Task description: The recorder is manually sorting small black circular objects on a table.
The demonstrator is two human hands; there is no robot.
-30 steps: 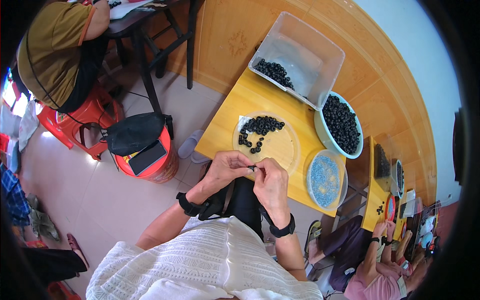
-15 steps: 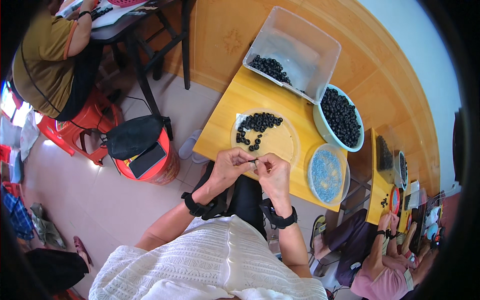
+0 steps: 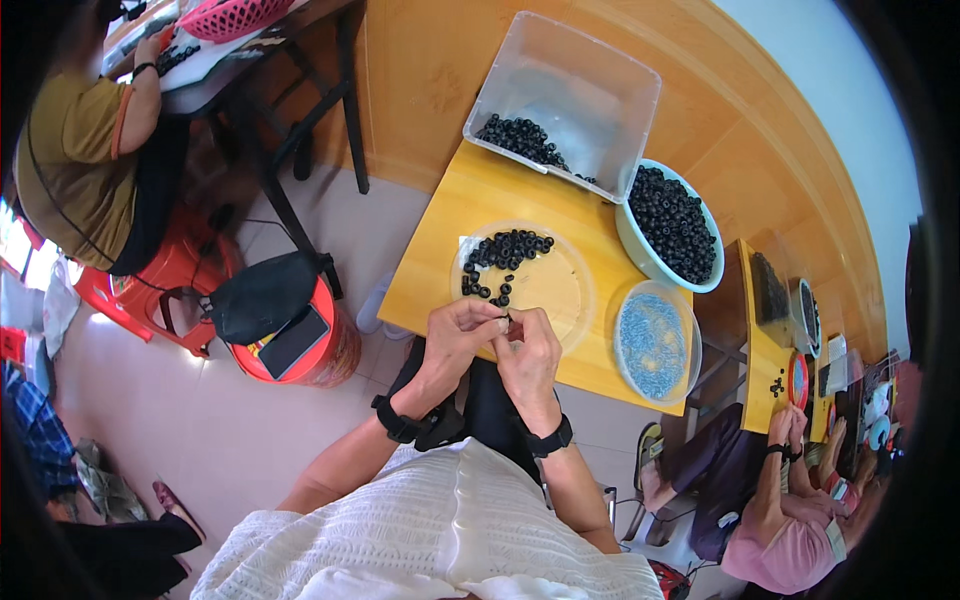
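My left hand [image 3: 452, 345] and my right hand [image 3: 530, 362] meet at the near edge of a yellow table, fingertips pinched together. Between them is a small black part [image 3: 504, 316], mostly covered by the fingers. Just beyond lies a shallow clear round tray [image 3: 565, 305] holding several loose black ring-shaped parts [image 3: 512, 247], bunched toward its far left side. To the right of my hands, a clear round tub [image 3: 694, 365] holds many small light-blue pieces [image 3: 652, 338]. Black bands circle both my wrists.
A clear plastic bin [image 3: 585, 75] with black rings stands at the table's far end, beside a pale bowl [image 3: 627, 235] full of them. A phone [image 3: 293, 341] and black bag [image 3: 265, 298] rest on a red bucket [image 3: 340, 345] at left. Other people sit left and right.
The view has shifted slightly, so the table and containers appear a little further left. My hands stay together at the table edge, with the right hand's fingers turned slightly around the small part.
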